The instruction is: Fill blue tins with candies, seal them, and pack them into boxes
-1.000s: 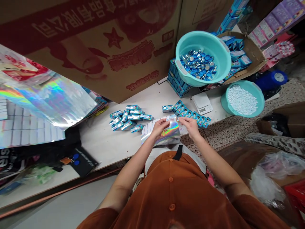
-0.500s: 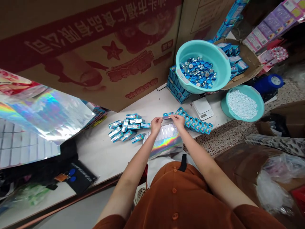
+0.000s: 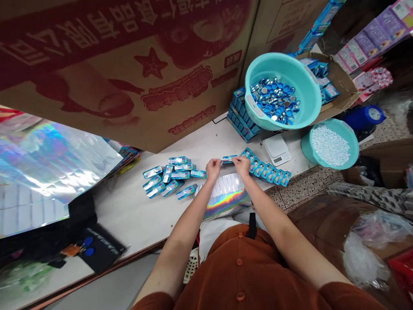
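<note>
Turquoise basins [image 3: 305,84] [image 3: 351,135], two, two hands [image 3: 213,169] [image 3: 241,165] holding one strip [image 3: 227,161]

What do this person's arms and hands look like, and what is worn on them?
The left hand and right hand are ungloved; no watch or bracelet shows. The forearms are bare below short, plain rust-brown sleeves.

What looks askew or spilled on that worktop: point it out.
The loose cluster of blue packs lies at mixed angles, unlike the neat row of packs beside the white scale. It looks untidy, nothing worse. No obvious spill or damage shows.
</note>
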The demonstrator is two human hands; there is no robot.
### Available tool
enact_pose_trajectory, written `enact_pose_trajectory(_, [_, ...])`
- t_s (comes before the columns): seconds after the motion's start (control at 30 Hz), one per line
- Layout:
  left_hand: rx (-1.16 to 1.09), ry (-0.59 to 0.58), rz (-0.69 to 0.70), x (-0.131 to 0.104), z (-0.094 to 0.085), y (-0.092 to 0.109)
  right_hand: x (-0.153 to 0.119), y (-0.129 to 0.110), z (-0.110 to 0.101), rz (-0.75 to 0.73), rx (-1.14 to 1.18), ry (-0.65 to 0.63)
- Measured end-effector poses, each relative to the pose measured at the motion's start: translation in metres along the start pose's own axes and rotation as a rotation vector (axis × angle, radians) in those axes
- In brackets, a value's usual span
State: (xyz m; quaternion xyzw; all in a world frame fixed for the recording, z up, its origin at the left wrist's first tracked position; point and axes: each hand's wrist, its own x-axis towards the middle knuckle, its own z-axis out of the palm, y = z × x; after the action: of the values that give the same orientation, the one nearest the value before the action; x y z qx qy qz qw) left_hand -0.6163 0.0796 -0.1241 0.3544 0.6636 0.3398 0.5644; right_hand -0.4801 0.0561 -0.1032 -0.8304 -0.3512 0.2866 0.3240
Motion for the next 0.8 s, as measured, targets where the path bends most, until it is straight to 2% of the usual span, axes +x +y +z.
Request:
enact_pose_trajectory(0.23, [-0.023, 0.001, -0.026, 0.001, 0.002, -0.005, 0.000, -0.009, 0.000, 0.049, -0.118, -0.028])
enact_pose_trajectory(0.5, [-0.028, 0.013, -0.047, 0.008, 0.006, -0.013, -0.002, -0.013, 0.002, 0.063, -0.194, -0.002])
enact_pose_trajectory(0.8, [0.071, 0.028, -0.102, 0.010, 0.008, -0.012, -0.003, -0.017, 0.005, 0.060, -0.266, 0.006])
